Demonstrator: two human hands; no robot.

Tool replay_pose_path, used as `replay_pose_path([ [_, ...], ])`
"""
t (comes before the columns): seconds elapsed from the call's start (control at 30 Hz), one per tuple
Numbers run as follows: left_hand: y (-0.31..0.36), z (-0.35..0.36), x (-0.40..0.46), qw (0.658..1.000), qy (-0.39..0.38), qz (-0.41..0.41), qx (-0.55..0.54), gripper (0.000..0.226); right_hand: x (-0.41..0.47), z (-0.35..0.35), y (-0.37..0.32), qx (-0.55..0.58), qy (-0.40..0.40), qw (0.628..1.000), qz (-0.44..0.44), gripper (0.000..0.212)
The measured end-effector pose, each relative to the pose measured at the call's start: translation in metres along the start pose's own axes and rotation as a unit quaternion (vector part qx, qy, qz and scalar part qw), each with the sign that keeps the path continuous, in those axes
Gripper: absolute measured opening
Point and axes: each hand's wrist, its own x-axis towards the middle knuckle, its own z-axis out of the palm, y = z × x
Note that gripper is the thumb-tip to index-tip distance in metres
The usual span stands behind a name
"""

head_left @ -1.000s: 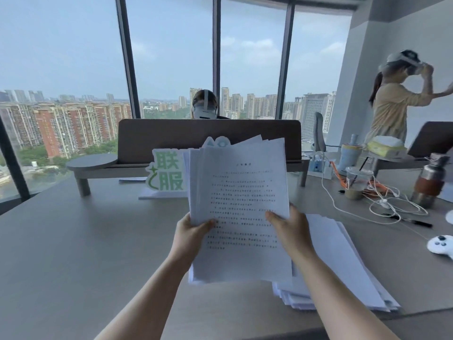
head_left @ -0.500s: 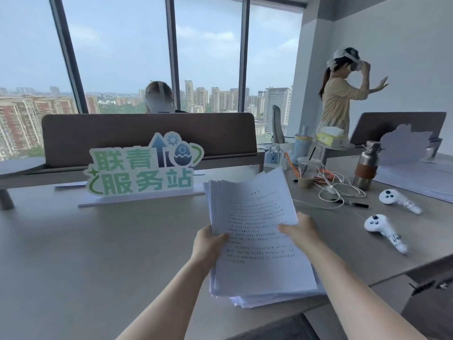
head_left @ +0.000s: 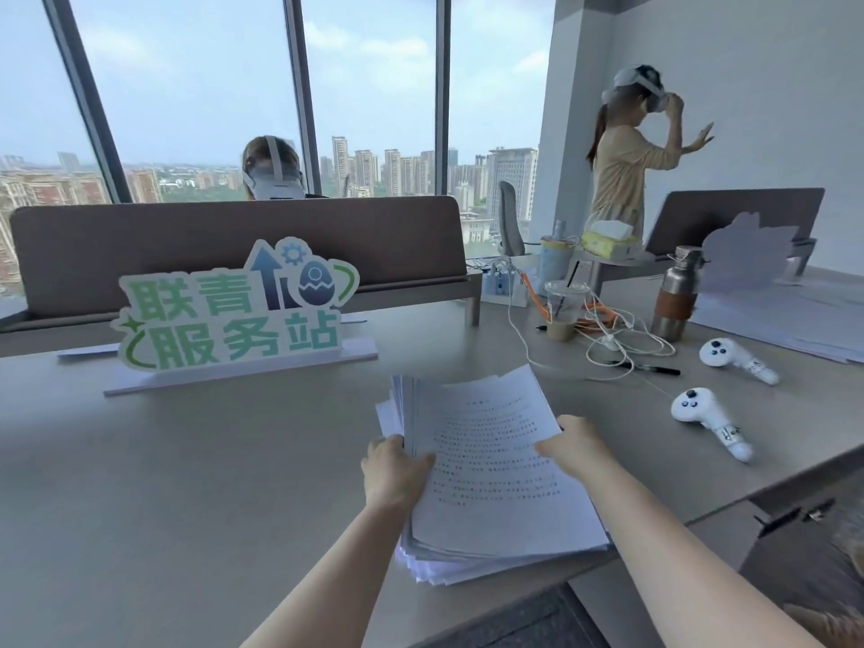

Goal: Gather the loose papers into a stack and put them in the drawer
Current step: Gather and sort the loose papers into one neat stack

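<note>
The loose papers are now 1 thick stack of printed sheets (head_left: 486,465), lying at the near edge of the grey desk (head_left: 187,484), right of centre, with the lower sheets fanned out past the top ones at the near and left sides. The left hand (head_left: 395,470) grips the stack's left edge, thumb curled over the top sheet and fingers hidden below. The right hand (head_left: 572,444) holds the right edge, its fingers hidden behind the paper, so whether it pinches or only steadies I cannot tell for sure, though it looks like a grasp. Gathering appears largely done; the ragged edges suggest the pile could use squaring. What remains is the whole second part: the stack is not yet in a drawer. A dark-fronted cabinet (head_left: 804,535) sits below the desk at the near right, probably the drawer unit, and nothing shows it pulled out. Further right on the desk lie 2 white VR controllers (head_left: 710,420), a tangle of white cable (head_left: 622,339), a steel bottle (head_left: 675,292) and an iced-coffee cup (head_left: 563,311); a green and white sign (head_left: 229,315) stands at the far left.
</note>
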Motion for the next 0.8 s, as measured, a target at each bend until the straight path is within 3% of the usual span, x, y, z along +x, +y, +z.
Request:
replay_pose_path([
  [0.1,-0.001,-0.002,0.0,0.999,0.018,-0.001,-0.029,0.043,0.001,0.0,-0.003,0.018,0.003,1.0,0.002,0.011],
  [0.2,0.004,-0.008,-0.005,0.997,0.015,-0.02,-0.069,0.03,0.0,-0.001,-0.009,0.014,0.014,1.0,0.008,0.016],
  [0.37,0.003,-0.013,-0.002,0.995,0.01,-0.025,-0.092,0.031,0.0,-0.003,-0.016,-0.028,0.011,0.999,0.035,0.017],
  [0.5,0.0,-0.013,-0.004,0.995,0.014,-0.024,-0.094,0.032,0.002,-0.006,-0.017,0.017,0.002,0.997,0.073,0.039],
  [0.67,-0.003,-0.012,-0.005,0.995,0.034,-0.021,-0.088,0.033,0.001,-0.006,-0.016,0.094,-0.025,0.989,0.115,0.045],
  [0.8,-0.006,-0.012,-0.007,0.995,0.031,-0.014,-0.091,0.03,0.005,0.003,-0.009,0.164,-0.062,0.978,0.115,0.068],
])
